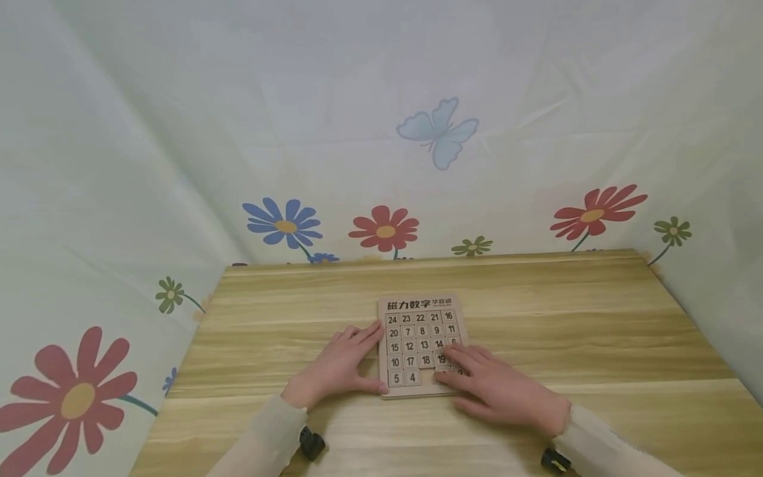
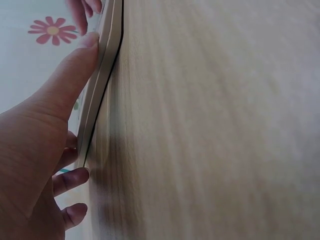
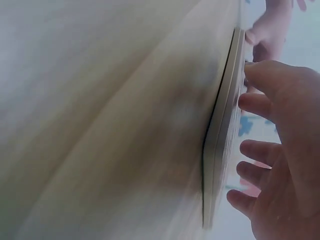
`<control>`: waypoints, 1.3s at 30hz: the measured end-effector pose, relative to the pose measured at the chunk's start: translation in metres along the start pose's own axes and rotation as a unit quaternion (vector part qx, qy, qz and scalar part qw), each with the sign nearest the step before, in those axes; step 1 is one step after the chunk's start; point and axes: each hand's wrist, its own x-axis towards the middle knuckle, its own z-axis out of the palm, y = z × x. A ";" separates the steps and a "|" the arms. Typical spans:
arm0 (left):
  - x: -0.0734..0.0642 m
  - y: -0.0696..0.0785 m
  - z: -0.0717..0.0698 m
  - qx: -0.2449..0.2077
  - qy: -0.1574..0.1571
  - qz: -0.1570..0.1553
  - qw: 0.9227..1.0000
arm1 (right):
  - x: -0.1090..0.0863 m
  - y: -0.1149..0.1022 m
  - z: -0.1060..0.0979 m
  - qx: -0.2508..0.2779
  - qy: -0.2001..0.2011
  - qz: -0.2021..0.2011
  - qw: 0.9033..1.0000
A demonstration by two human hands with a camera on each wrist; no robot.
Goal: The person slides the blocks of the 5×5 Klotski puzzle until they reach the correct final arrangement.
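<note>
A flat wooden sliding number puzzle (image 1: 390, 392) lies on the table, its numbered square tiles (image 1: 424, 344) set in a frame with dark lettering along the top. The bottom row shows a bare slot right of tile 4. My left hand (image 1: 336, 364) touches the puzzle's left side, thumb at the lower left corner and fingertips higher up. In the left wrist view the thumb (image 2: 75, 70) rests against the frame's edge. My right hand (image 1: 501, 391) lies over the lower right part, fingertips at the tiles near 14 and 19 and beside the bare slot. It covers several right-hand tiles.
The wood-grain table (image 1: 286, 305) extends around the puzzle on every side. Behind it hangs a pale cloth printed with flowers and a blue butterfly (image 1: 441, 132). Dark wrist devices (image 1: 311, 442) sit at both sleeves.
</note>
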 end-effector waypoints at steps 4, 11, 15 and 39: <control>0.000 0.000 0.002 0.001 -0.002 0.000 1.000 | 0.016 -0.010 0.002 -0.005 -0.015 -0.021 1.000; 0.000 0.002 0.002 -0.001 -0.004 0.000 1.000 | 0.032 -0.019 0.011 0.004 -0.031 -0.029 0.999; 0.000 0.001 0.002 -0.003 -0.001 0.004 1.000 | 0.029 -0.018 0.009 0.000 -0.028 -0.024 0.999; -0.001 -0.001 -0.001 0.020 -0.005 0.005 1.000 | 0.048 -0.027 0.011 -0.013 -0.047 -0.047 0.998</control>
